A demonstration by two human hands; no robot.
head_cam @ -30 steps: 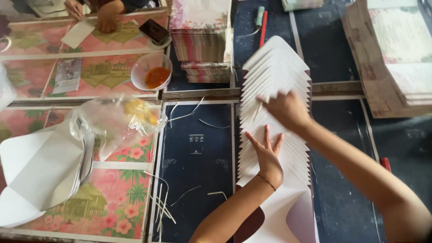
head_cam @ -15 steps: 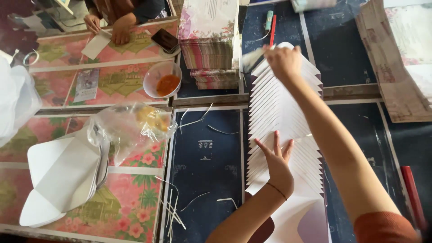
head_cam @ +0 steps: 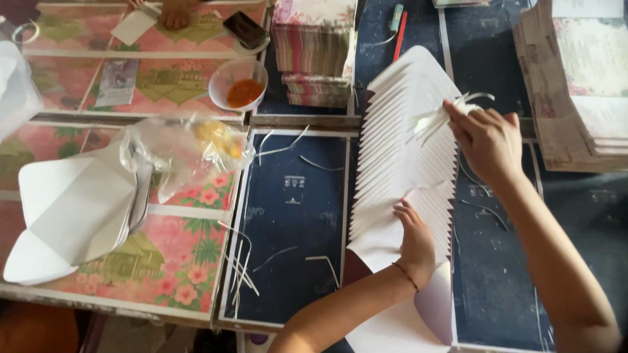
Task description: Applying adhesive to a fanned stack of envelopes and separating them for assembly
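lying fanned in a long overlapping row, the white paper envelopes with pointed flaps (head_cam: pixel 405 157) are running away from the person, long axis pointing from the near edge up toward the stacks of patterned paper (head_cam: pixel 315 49); the left hand (head_cam: pixel 415 238) is resting flat and spread on the near end of the row, pinning it down, while the right hand (head_cam: pixel 487 140) is sitting at the row's right edge, further up, pinched closed on a bunch of thin white paper strips (head_cam: pixel 445 114) (peeled liners, by the look of them); the left hand is nearer the row's near end, the right nearer its far half; open room is lying to the left over the dark blue board (head_cam: pixel 294 216), dotted with loose strips; to the right a tall pile of grey card sheets (head_cam: pixel 575 85) is crowding the edge; a white bowl of orange paste (head_cam: pixel 239 82) is sitting well apart, up and left.
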